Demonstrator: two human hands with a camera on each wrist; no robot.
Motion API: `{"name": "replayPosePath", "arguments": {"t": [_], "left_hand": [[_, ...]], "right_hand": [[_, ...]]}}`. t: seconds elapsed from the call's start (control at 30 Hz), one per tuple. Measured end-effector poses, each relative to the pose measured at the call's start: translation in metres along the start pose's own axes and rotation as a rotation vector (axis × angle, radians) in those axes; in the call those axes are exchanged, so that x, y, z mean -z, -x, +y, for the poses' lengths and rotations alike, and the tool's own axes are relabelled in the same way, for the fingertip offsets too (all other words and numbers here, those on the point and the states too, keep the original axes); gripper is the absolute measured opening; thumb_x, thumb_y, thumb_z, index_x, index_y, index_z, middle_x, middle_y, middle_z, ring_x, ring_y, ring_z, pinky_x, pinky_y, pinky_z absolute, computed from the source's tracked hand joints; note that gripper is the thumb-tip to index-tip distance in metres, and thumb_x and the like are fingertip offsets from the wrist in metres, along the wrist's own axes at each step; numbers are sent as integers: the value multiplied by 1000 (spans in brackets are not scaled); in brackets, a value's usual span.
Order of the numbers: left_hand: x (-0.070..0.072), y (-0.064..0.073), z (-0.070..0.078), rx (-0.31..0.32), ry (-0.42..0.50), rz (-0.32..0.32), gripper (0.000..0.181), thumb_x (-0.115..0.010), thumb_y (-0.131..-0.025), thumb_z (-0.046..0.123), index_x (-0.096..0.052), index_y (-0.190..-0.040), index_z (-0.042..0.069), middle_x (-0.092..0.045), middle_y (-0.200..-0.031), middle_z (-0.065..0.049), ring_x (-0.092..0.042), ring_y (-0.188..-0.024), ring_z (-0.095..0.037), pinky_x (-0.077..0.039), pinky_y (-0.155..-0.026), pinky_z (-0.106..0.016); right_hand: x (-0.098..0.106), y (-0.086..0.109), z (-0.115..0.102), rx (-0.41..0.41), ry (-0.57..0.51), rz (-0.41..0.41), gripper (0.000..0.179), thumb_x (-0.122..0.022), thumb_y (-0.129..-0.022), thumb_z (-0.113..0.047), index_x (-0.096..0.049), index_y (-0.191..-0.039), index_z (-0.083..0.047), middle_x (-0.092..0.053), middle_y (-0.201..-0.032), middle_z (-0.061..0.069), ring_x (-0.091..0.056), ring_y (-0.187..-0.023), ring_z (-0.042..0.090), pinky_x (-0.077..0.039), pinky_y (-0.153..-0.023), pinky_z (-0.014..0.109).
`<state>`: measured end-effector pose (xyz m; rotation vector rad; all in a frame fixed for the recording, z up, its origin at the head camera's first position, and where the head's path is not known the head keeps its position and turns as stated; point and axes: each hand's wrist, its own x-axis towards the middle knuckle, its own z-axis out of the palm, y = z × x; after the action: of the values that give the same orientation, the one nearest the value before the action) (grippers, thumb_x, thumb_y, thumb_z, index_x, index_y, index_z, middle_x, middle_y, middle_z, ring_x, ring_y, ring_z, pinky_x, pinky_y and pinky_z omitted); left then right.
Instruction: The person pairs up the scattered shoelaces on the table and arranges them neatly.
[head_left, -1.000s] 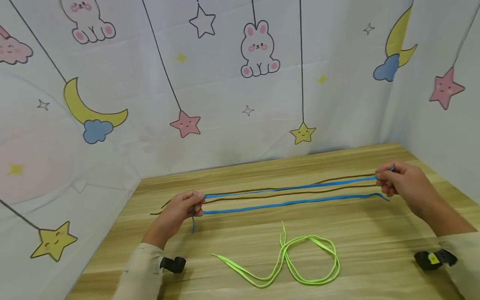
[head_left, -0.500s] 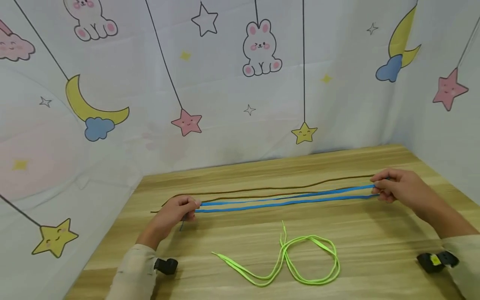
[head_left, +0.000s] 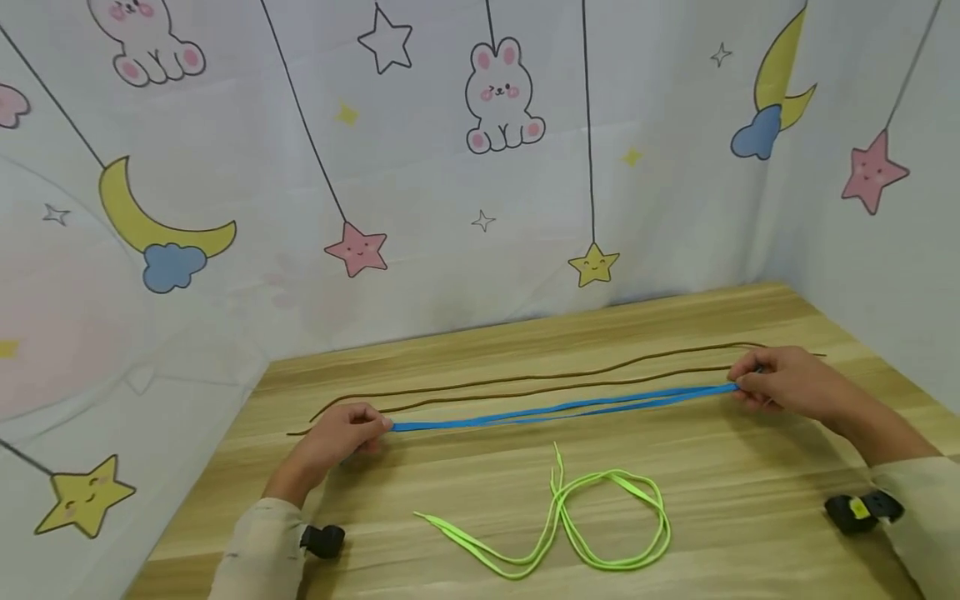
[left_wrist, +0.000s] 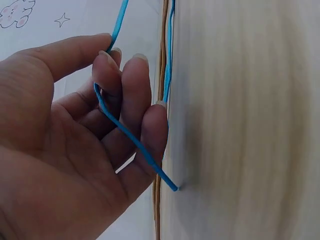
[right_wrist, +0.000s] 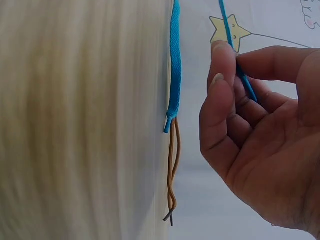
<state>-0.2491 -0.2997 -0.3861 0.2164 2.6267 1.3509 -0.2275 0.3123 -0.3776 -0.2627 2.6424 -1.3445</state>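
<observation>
Because the held blue lace looks like a flat woven strip, it should prove very light, limp and hard to damage, with nothing in it to resist folding or twisting. The left hand pinches it with curled fingers a little in from its left end, leaving a loose tail across the fingers. The right hand pinches the other end, close to the tip, so the lace stretches left to right just above the bench. Such a strip would likely run straight only under a gentle pull from both ends; held at one point, it would probably droop. The weave ought to give fair grip, whereas the narrow tip may slip or roll between fingertips, so a pinch on the flat part just inside each tip seems surest.

Almost beneath it lies the other blue lace, flat on the bench; from the head view I cannot tell whether the two touch. Two thinner brown laces run along the far side and look rounder, so they might roll. Green strands lie looped on the near side.
</observation>
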Motion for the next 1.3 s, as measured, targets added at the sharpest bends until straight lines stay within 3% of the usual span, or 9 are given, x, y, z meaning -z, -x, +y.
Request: {"name": "replayPosePath", "arguments": {"t": [0.27,0.53,1.13,1.3], "left_hand": [[4,3,-4,42,-25,-27,26,-68,-97,25,-68,-101,0,-59,-76,-7,-53,-70,-22,-45,-65,-37],[8,7,-4,88,-37,-73,14,-65,-98,15,-68,-97,1,-64,-93,-8,-58,-80,-20,-53,-73,-34],[14,14,-11,126,-121,11,17,-67,-97,16,-66,-102,-1,-64,-92,-11,-63,-77,-20,-55,-71,-36],[17,17,-8,143,-218,39,21,-65,-99,21,-66,-101,0,-65,-91,-10,-64,-78,-19,-56,-72,-37]], "right_hand": [[-1,-3,-1,-16,68,-32,22,-49,-104,-6,-57,-116,10,-67,-92,9,-62,-75,18,-52,-62,31],[-2,-2,2,-20,76,-47,20,-49,-103,-3,-58,-113,12,-66,-90,8,-62,-76,16,-54,-63,29],[1,0,6,-31,115,-48,22,-49,-103,-4,-58,-113,14,-66,-92,8,-63,-76,16,-54,-64,29],[2,0,4,-14,201,-15,25,-51,-104,-10,-62,-112,11,-64,-85,4,-61,-72,16,-50,-61,29]]}}
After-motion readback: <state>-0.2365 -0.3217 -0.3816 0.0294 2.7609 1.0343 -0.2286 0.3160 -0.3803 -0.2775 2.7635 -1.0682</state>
